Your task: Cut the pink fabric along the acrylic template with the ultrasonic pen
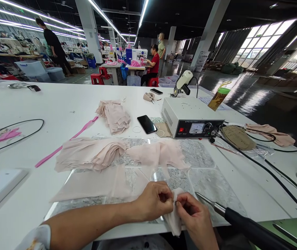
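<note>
Two hands on one piece: my left grip (155,203) and right grip (197,217) both pinch the folded pale cloth (174,218) at the near edge of the bench (49,100), fingertips hiding the pinch point, so can't make out what's between them. Black-handled tool (247,225) just right of me is cut off at the bottom of frame; lettering on the control box (192,116) panel too small to read. Count beyond my hands: three cloth piles (93,152), two phones (147,124), one pink strip (66,142).
</note>
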`<action>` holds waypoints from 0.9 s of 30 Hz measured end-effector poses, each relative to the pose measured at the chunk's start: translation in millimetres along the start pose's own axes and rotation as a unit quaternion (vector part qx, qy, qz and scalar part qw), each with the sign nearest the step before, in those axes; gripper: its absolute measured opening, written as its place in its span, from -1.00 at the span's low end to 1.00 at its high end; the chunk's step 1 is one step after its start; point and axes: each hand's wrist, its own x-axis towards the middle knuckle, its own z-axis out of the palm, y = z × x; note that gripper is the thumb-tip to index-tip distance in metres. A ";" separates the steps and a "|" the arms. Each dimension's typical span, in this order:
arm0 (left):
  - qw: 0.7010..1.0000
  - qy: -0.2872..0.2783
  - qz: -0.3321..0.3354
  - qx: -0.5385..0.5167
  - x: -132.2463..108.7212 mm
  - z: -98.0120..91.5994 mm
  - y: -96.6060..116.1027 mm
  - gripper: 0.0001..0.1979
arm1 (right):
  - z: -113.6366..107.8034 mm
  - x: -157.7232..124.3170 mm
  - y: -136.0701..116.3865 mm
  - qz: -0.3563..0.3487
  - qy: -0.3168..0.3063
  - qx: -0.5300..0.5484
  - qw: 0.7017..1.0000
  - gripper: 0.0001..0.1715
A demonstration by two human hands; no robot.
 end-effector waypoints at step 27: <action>0.999 -0.005 0.024 -0.020 1.2 0.7 -2.9 -0.86 | 2.7 -1.8 -10.0 -0.003 0.001 0.007 1.000 -0.75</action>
